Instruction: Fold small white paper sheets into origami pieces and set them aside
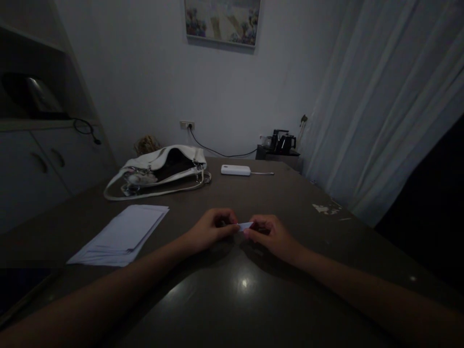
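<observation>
Dim light. A small, pale, folded strip of paper (245, 226) is held between both bare hands, just above the dark, smooth-topped table (297, 203). Its left end is pinched between thumb and fingers of the left hand (213, 226); its right end is gripped likewise by the right hand (273, 237). The fingers of both hands are curled inward, the fingertips near each other, with the middle of the strip left exposed between them. Soft shadows are cast on the tabletop beneath the hands.

To the left of the left hand, a loose stack of flat white paper sheets (126, 229) is seen, its edges unevenly aligned. Beyond that hand, farther left, a white, soft-sided handbag (145, 159) is laid with its mouth gaping and its dark lining exposed; its long white strap (159, 194) is looped on the table on the side nearer the hands.

Straight ahead of the hands, well apart from them, a white, oblong, round-cornered device (235, 170) is placed, a short pale cable (261, 173) extended from its right end. Beyond the right hand, to its right, the table surface is marked by an irregular pale patch (326, 209).
</observation>
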The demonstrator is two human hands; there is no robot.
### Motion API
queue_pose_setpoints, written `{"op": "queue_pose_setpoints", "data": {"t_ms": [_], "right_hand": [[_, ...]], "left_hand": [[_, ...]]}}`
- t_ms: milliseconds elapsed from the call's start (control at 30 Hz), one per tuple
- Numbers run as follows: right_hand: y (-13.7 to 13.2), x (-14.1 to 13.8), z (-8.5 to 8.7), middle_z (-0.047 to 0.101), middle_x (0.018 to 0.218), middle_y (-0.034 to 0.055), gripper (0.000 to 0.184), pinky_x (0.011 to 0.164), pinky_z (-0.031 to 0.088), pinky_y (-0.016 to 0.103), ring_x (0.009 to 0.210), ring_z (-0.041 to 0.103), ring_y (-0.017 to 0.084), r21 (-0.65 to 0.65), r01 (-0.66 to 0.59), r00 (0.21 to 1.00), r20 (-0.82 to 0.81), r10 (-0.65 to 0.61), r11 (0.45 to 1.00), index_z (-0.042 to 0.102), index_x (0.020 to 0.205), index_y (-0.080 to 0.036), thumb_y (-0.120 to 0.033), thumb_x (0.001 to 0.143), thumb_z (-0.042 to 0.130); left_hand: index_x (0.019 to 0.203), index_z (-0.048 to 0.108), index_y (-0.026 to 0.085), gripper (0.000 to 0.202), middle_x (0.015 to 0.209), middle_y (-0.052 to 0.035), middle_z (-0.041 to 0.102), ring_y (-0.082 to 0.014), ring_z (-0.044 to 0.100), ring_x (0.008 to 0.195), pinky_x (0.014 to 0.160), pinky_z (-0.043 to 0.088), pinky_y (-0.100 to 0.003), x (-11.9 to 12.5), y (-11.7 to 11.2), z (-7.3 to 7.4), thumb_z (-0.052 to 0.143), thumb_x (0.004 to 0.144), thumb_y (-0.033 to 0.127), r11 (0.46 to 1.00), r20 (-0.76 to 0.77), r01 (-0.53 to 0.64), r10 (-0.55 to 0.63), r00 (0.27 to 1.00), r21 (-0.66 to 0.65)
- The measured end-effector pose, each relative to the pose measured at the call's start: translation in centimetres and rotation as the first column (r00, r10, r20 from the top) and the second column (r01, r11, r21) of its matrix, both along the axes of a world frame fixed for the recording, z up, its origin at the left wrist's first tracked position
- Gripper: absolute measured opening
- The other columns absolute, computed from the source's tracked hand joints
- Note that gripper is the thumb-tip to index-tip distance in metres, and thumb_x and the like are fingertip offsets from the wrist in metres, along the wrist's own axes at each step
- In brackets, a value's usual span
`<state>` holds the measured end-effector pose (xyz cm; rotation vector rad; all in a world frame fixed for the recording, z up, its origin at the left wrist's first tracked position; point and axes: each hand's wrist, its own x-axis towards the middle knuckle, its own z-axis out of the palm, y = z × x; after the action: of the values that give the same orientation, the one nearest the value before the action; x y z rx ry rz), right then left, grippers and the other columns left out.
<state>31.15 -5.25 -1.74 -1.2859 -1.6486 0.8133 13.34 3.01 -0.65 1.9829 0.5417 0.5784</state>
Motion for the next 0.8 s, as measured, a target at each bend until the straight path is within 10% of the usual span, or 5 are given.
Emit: {"op": "queue_pose_setpoints", "data": {"t_ms": [800], "right_hand": [[1.0, 0.4, -0.8, 0.051, 0.056, -0.0040, 0.023, 0.039, 0.031, 0.019, 0.043, 0.043, 0.007, 0.012, 0.078, 0.996, -0.046, -0.077, 0.997, 0.057, 0.077, -0.014, -0.036, 0.069, 0.062]], "left_hand": [[0.087, 0.060, 0.008, 0.030, 0.065, -0.0025, 0.060, -0.0101, 0.051, 0.055, 0.054, 0.038, -0.020, 0.5, 0.4, -1.3, 0.058, 0.076, 0.036, 0.993, 0.052, -0.078, 0.073, 0.996, 0.087]]}}
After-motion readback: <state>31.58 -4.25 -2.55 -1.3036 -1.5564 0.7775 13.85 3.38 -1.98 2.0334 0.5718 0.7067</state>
